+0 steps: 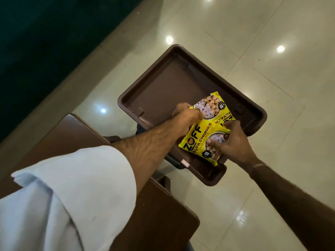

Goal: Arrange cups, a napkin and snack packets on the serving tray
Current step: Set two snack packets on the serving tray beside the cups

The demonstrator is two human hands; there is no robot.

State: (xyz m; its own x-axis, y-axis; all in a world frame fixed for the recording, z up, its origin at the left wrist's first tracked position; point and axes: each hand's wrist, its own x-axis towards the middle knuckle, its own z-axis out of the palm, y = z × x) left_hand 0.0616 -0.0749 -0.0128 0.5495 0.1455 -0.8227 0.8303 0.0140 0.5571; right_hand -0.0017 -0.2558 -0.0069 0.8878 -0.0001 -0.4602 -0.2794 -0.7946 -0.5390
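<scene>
A brown serving tray (163, 91) sits over a glossy tiled floor (272, 87); what carries it is hidden under it, only a dark piece shows below its near edge. Two yellow snack packets lie in the near right part of the tray, one partly over the other. The upper packet (210, 107) shows a picture of soya chunks, and its printed name is half covered. The lower packet (197, 138) reads "ZOFF SOYA CHUNKS".

The left hand (186, 115) is closed on the left edge of the upper packet; its fingertips are hidden behind the hand itself. The right hand (230, 140) presses on the lower packet with the thumb and fingers bent over its right edge, holding it. A thin band is on the right wrist.

A white sleeve (63, 196) covers the left upper arm and fills the lower left corner. Under it is a brown worktop (159, 214), cut off by the arm. No cups or napkin are seen on the tray.
</scene>
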